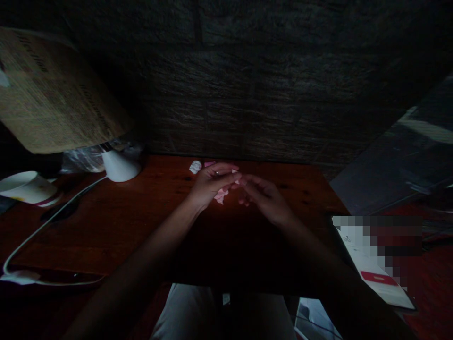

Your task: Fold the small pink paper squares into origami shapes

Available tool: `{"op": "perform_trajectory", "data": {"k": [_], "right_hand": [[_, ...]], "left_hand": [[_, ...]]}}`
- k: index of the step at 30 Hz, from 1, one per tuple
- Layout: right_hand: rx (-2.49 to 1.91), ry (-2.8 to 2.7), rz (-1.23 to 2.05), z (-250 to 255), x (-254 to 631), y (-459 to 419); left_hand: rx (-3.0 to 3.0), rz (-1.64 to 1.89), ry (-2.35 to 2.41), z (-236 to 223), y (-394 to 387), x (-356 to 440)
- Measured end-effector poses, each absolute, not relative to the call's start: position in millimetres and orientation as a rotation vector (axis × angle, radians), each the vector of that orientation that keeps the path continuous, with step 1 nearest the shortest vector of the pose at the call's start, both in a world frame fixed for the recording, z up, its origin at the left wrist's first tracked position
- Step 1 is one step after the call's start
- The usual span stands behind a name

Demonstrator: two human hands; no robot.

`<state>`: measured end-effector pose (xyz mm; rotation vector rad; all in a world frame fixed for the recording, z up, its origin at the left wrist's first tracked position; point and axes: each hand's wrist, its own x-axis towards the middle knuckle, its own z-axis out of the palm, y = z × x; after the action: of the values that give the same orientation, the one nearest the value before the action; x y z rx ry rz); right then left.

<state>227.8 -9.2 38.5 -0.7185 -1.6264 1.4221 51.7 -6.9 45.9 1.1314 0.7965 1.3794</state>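
Above the wooden table [155, 226], my left hand [212, 182] wears a ring and pinches a small pale pink piece of paper [236, 175] between thumb and fingers. My right hand [264, 194] meets it from the right, its thumb and forefinger closed at the same piece. Beneath my left hand shows a crumpled pink paper piece [221, 195], partly covered. A flat pink scrap [210, 164] peeks out behind the fingers, and a crumpled white paper ball [195, 166] lies just left of it. Dim light hides fine detail.
At the left stand a lamp with a white base [121, 166] and printed shade [63, 94], and a paper cup [26, 186]. A white cord [53, 215] crosses the table there. A brick wall [226, 85] rises behind; a partly blurred screen [357, 255] is at right.
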Motion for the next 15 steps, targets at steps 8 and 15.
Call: {"op": "perform_trajectory", "data": {"k": [8, 15], "right_hand": [[-0.734, -1.574, 1.416, 36.1, 226.6, -9.3], [-0.756, -1.612, 1.395, 35.6, 227.4, -8.9]], "left_hand": [[1.177, 1.390, 0.816, 45.7, -8.3, 54.1], [1.126, 1.340, 0.726, 51.0, -9.7, 55.4]]}}
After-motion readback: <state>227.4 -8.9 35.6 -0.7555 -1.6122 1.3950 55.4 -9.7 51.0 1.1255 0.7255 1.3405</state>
